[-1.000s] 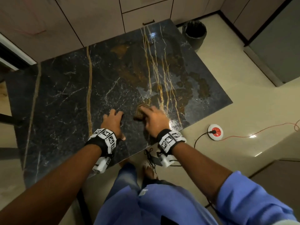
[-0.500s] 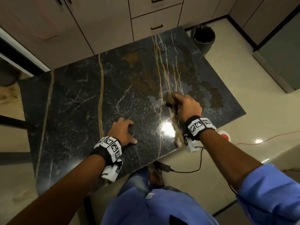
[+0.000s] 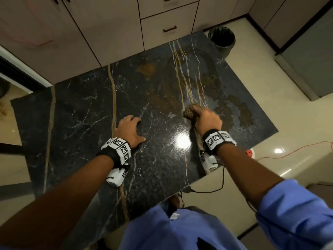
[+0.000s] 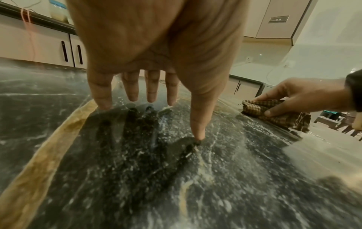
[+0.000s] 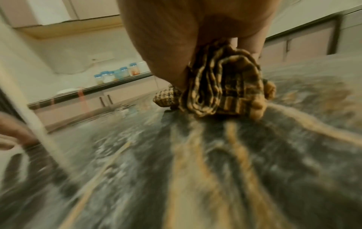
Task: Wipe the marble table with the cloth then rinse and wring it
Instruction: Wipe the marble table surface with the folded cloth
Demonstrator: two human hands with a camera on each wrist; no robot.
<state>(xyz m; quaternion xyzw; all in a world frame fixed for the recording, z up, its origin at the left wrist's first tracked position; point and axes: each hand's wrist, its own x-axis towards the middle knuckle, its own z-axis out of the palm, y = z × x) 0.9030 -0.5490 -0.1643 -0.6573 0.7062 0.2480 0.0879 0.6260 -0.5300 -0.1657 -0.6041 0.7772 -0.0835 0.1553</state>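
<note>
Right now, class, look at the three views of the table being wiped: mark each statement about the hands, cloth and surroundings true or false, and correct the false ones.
1. The right hand grips a checked cloth on the marble table. True.
2. The left hand holds a sponge. False: it holds nothing, fingertips spread on the marble.
3. A dark bin stands on the floor past the table's far corner. True.
4. The cloth lies flat and unfolded. False: it is bunched up.
</note>
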